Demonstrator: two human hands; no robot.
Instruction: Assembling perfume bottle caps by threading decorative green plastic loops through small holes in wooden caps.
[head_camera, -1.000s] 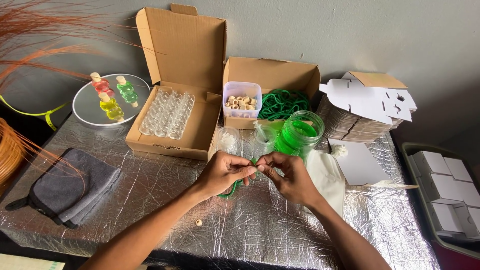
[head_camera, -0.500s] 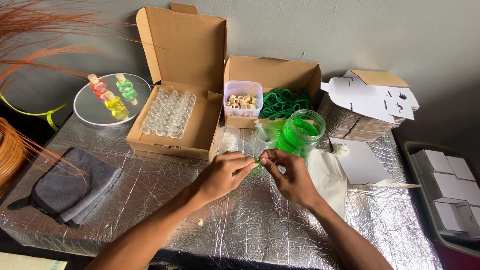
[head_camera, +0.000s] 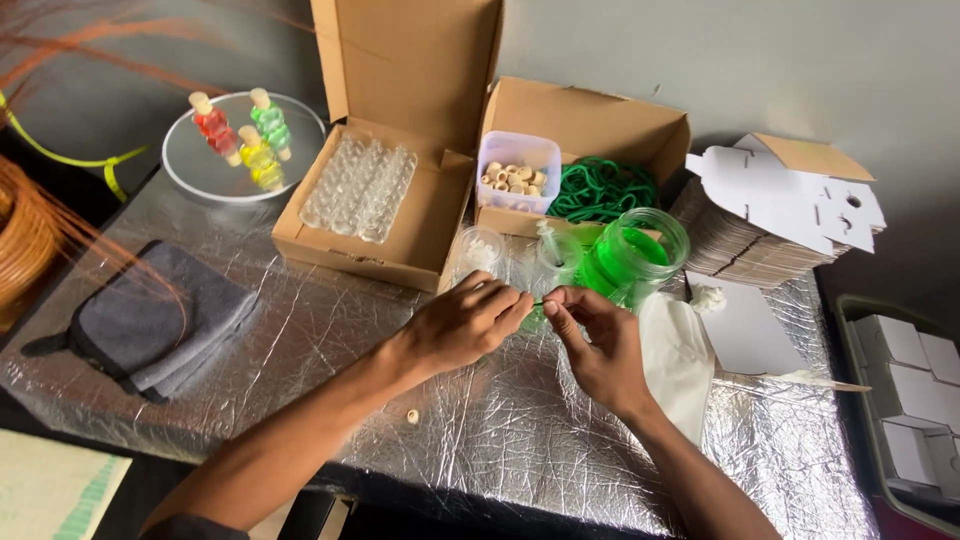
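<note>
The left hand (head_camera: 468, 322) and right hand (head_camera: 598, 340) meet fingertip to fingertip over the foil-covered counter (head_camera: 300, 340), both pinched narrow on a thin green cord (head_camera: 538, 305) between them. Just behind stands a jar of green liquid (head_camera: 635, 258); a white bag (head_camera: 675, 355) lies beside the right wrist.

Crinkled, shiny silver foil over the table (head_camera: 300, 330), matt brown cardboard boxes (head_camera: 400, 215), clear glossy plastic vials (head_camera: 360, 185), translucent plastic jar (head_camera: 640, 255) of green liquid, soft grey cloth (head_camera: 150, 320), flat matt white card cutouts (head_camera: 790, 195), woven cane basket (head_camera: 20, 240)
</note>
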